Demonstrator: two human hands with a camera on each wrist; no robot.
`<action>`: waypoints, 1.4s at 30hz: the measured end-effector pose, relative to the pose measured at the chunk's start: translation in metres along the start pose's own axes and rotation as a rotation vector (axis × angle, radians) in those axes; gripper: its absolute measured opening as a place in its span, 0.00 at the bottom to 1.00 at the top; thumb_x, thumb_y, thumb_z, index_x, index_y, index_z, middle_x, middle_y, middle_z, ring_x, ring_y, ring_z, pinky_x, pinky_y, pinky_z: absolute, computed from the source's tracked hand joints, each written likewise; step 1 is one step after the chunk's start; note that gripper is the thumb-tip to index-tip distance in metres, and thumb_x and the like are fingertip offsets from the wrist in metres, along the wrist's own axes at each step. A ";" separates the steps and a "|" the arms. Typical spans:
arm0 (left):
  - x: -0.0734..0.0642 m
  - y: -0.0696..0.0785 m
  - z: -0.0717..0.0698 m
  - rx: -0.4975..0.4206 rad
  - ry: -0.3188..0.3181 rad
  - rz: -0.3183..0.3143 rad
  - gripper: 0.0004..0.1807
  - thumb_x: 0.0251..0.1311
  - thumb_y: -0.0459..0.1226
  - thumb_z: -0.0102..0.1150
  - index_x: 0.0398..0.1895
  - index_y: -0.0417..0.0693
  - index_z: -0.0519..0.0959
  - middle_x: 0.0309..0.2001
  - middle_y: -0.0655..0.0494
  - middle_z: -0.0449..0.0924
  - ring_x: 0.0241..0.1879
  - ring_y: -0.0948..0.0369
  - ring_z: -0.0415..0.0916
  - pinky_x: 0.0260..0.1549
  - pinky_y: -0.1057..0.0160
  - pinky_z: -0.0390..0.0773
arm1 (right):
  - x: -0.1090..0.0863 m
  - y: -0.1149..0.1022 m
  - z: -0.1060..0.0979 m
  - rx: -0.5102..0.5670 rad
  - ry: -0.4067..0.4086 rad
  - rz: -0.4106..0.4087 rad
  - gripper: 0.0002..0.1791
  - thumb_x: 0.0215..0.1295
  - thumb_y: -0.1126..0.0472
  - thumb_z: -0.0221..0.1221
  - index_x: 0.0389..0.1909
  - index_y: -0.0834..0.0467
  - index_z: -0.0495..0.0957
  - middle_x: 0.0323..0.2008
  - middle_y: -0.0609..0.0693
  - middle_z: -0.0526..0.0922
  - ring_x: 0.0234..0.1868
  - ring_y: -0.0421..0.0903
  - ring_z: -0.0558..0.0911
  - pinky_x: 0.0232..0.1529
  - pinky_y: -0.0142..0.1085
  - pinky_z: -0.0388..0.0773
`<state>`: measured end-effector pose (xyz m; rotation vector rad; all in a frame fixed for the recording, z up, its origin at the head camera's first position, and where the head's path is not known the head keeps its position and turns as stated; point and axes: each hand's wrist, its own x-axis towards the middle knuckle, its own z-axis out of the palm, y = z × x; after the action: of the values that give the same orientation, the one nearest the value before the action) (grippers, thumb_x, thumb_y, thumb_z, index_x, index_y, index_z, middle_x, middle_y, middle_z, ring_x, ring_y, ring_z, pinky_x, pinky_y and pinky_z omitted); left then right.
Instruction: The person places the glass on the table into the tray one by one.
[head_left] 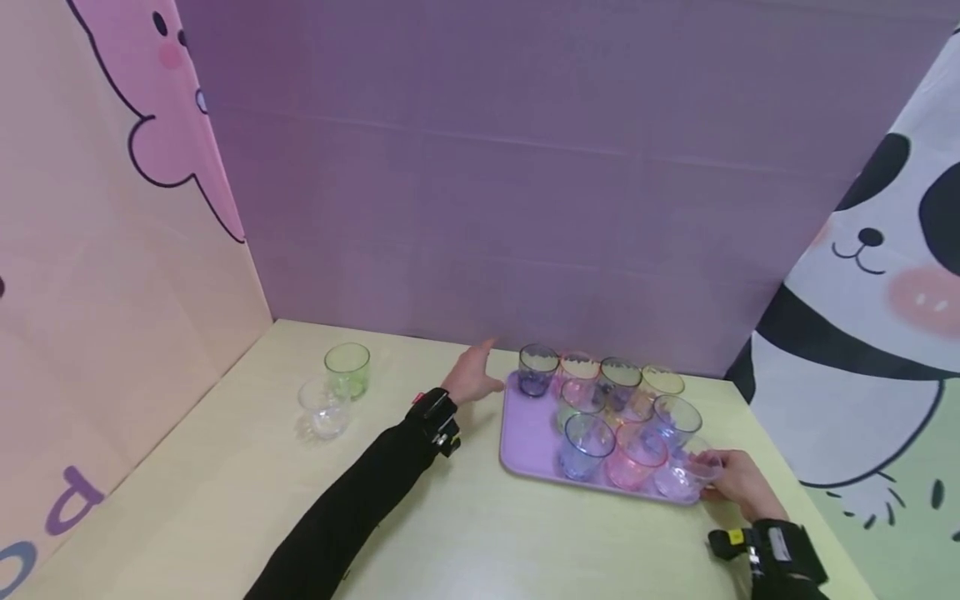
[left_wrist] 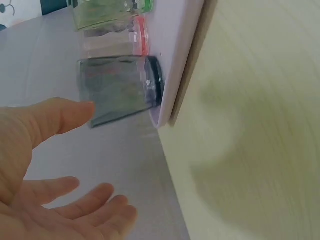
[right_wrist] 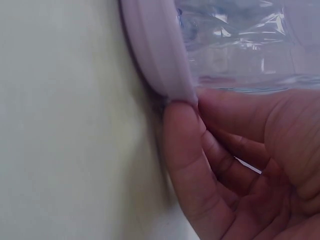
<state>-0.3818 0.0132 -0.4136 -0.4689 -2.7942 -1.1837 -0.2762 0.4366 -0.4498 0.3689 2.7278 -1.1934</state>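
Note:
A purple tray point(head_left: 525, 437) carries several tinted glasses. My right hand point(head_left: 738, 479) pinches the tray's near right corner point(right_wrist: 165, 55) between thumb and index finger. Right beside that thumb stands a clear glass point(head_left: 686, 477), also on the tray. At the tray's far left corner, my left hand point(head_left: 471, 379) is held apart from it, fingers spread and nothing in them. Closest to this hand is a dark grey glass point(left_wrist: 120, 87), which its thumb overlaps in the left wrist view. Blue point(head_left: 585, 454) and pink point(head_left: 633, 462) glasses line the near edge.
On the table point(head_left: 435, 525) to the left stand a green glass point(head_left: 348, 367) and a clear glass point(head_left: 326, 421). A purple backdrop point(head_left: 487, 208) rises behind the table, with a panda-printed panel point(head_left: 847, 375) at right and a pink panel point(head_left: 135, 317) at left.

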 end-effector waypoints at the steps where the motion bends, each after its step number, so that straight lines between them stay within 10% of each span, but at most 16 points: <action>1: -0.002 -0.002 -0.003 0.022 0.000 0.002 0.46 0.42 0.38 0.67 0.66 0.43 0.55 0.62 0.43 0.62 0.61 0.51 0.61 0.59 0.55 0.62 | 0.000 0.000 0.000 -0.001 -0.001 0.000 0.24 0.53 0.55 0.62 0.44 0.70 0.73 0.42 0.66 0.76 0.29 0.44 0.76 0.30 0.37 0.79; 27: -0.046 -0.050 -0.082 0.140 0.111 -0.089 0.43 0.48 0.44 0.63 0.63 0.33 0.55 0.60 0.34 0.60 0.60 0.43 0.58 0.58 0.50 0.62 | 0.000 0.000 0.002 0.019 0.013 0.014 0.30 0.48 0.49 0.64 0.44 0.70 0.74 0.45 0.68 0.74 0.30 0.43 0.76 0.29 0.36 0.79; 42: -0.098 -0.083 -0.121 0.228 0.170 -0.108 0.44 0.47 0.45 0.62 0.62 0.30 0.55 0.59 0.32 0.59 0.59 0.41 0.58 0.56 0.46 0.62 | 0.001 0.000 0.002 0.026 0.006 -0.016 0.25 0.50 0.54 0.63 0.42 0.70 0.75 0.41 0.65 0.77 0.28 0.42 0.77 0.29 0.37 0.79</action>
<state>-0.3205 -0.1518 -0.4037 -0.1914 -2.7880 -0.8596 -0.2772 0.4353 -0.4518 0.3547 2.7281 -1.2354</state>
